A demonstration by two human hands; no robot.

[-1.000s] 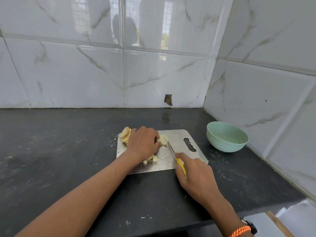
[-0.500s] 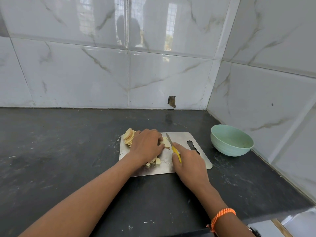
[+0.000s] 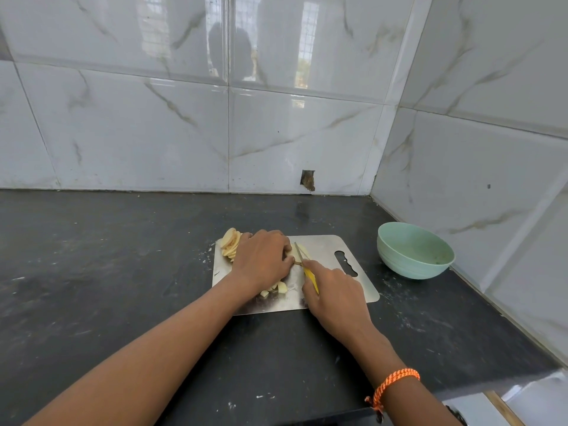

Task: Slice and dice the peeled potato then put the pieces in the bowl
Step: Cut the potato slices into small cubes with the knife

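Mid-dicing at frame centre, the left hand (image 3: 263, 259) pressed curled fingers on potato slices (image 3: 302, 253) on the cutting board (image 3: 330, 250) while the right hand (image 3: 333, 295) gripped the knife (image 3: 307, 269), its blade on them; more cuts seemed due before filling the bowl (image 3: 415, 250) at right.

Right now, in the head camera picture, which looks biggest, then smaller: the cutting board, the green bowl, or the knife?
1. cutting board
2. green bowl
3. knife, partly hidden in the right hand

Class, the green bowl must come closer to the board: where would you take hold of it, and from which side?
Grip the bowl by its left rim, thumb inside, coming from the board side. It stands upright with an open mouth, and the wall crowds its far and right sides.
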